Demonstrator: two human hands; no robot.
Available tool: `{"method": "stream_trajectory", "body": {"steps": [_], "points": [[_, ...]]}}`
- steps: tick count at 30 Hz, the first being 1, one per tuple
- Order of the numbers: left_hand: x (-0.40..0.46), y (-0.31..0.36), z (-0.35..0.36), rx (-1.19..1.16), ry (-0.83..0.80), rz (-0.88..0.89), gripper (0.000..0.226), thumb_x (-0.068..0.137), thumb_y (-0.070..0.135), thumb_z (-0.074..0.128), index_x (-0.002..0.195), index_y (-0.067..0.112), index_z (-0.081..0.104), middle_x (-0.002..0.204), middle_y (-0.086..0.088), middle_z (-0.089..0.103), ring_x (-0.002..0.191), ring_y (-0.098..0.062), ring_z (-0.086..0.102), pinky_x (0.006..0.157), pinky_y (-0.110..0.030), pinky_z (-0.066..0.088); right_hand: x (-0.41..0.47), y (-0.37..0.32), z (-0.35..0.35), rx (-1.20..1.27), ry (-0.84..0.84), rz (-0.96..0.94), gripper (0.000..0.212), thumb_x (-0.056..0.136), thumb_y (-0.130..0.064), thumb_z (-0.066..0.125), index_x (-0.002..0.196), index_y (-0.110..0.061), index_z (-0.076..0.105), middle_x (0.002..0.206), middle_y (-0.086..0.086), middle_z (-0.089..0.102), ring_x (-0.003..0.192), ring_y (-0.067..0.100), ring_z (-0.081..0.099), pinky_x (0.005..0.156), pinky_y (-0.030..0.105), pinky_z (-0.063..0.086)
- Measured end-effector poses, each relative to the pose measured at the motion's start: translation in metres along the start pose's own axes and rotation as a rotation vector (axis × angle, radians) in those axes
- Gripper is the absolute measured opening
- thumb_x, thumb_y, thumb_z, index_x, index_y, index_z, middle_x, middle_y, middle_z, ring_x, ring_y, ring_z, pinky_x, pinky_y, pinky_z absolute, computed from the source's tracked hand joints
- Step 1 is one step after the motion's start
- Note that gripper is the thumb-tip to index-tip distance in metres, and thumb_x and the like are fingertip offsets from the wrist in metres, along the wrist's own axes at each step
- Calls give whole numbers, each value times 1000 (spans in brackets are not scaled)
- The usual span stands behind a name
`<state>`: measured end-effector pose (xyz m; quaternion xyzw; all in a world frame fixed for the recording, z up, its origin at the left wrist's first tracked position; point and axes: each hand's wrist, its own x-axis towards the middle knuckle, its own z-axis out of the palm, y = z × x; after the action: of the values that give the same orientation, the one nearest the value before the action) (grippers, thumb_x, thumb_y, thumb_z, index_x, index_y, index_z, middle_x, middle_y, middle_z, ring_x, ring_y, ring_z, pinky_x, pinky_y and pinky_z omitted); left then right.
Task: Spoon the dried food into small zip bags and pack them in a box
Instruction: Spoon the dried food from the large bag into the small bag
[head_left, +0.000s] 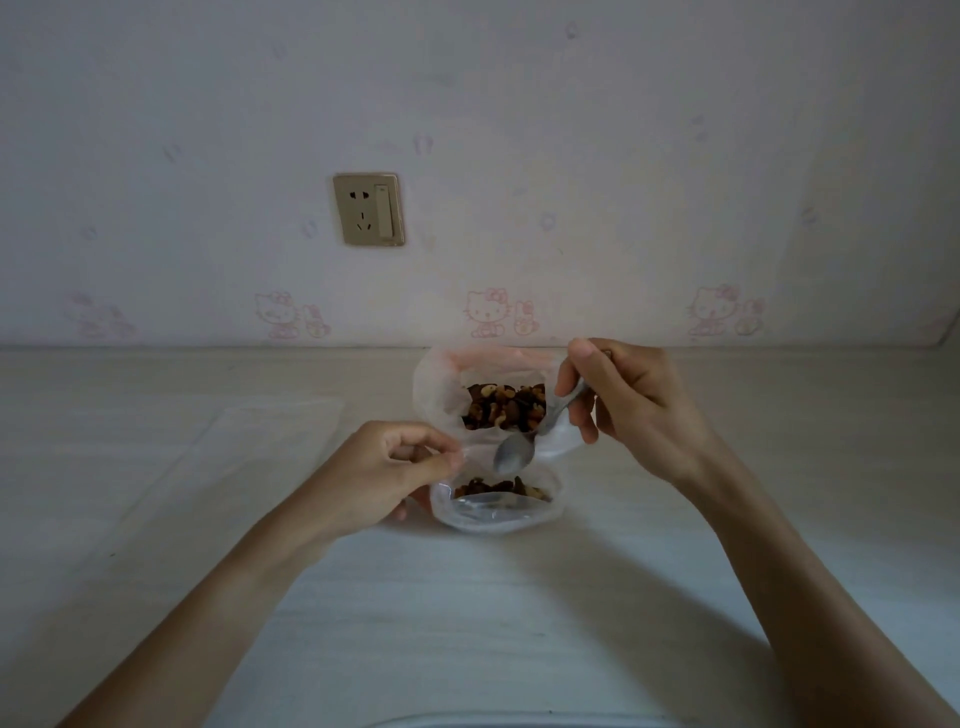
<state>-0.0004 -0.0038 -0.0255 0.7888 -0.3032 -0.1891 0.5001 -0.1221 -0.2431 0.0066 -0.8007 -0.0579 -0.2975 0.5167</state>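
Note:
A large clear plastic bag (441, 395) stands open near the wall, with brown dried food (504, 408) in it. In front of it a small zip bag (493, 517) is held open, with a little of the same food at its bottom. My left hand (384, 467) pinches the small bag's left rim. My right hand (628, 400) holds a metal spoon (514, 452) by the handle. The spoon's bowl points down, just above the small bag's mouth, and looks empty.
Flat clear plastic bags (244, 441) lie on the pale table to the left. A wall with a socket (369, 210) rises right behind the big bag. A curved white edge (488, 722) shows at the bottom of the view. No box is in view.

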Motion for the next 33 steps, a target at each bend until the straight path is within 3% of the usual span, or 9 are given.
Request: {"method": "stream_trajectory", "body": {"steps": [6,11,16,20,23,25,27,30,33], "points": [[1,-3,-2,10,76,10,8,94,32,75,90,37,81,85,-6,76,59,-1,59,51,-19,49,1,2,4,-3,61,-56,43,110,-31,44,80,-8,64,58,8,60,47,10,53,49,14,38],[2,-4,-5,56,64,-13,15,92,47,73,92,33,80,87,-1,79,63,-4,65,53,-21,50,5,11,3,215,299,221,45,109,-36,45,76,-14,66,57,8,60,49,23,53,40,26,32],[18,-3,-10,137,261,-117,47,90,65,65,82,19,73,73,6,76,60,-11,73,54,-29,50,7,23,2,298,412,463,44,110,-36,43,86,-7,65,59,5,62,47,19,57,39,28,34],[39,-1,-14,205,341,-164,57,85,78,59,102,23,66,79,6,78,72,-9,76,66,-33,55,8,24,5,159,399,433,44,110,-35,44,88,-4,67,60,6,64,48,18,58,37,26,35],[50,4,-9,216,325,-189,62,84,80,57,117,27,54,90,6,76,78,-9,75,61,-29,54,7,26,11,-86,380,360,44,110,-29,43,82,-4,66,61,10,65,45,13,57,41,19,40],[58,5,-4,218,297,-181,59,86,76,59,111,22,60,95,4,76,82,-12,75,66,-33,58,6,28,16,-138,361,335,43,110,-27,43,81,-6,66,63,10,67,43,10,56,43,16,41],[63,1,2,198,283,-151,42,89,56,68,100,16,71,94,-2,77,87,-21,74,75,-36,57,5,32,19,-108,341,361,41,110,-27,45,83,-7,67,65,9,69,46,13,58,41,16,39],[62,-5,10,155,322,-97,20,89,29,71,92,9,72,92,-12,76,78,-23,70,67,-33,48,3,36,22,35,287,462,38,110,-30,46,90,-7,70,70,6,73,52,18,60,40,24,39],[60,-8,10,69,327,-64,15,87,23,72,90,9,73,88,-14,76,73,-23,66,66,-33,45,3,37,24,163,225,533,36,110,-30,47,99,-4,69,77,7,76,57,18,63,39,27,42]]}}
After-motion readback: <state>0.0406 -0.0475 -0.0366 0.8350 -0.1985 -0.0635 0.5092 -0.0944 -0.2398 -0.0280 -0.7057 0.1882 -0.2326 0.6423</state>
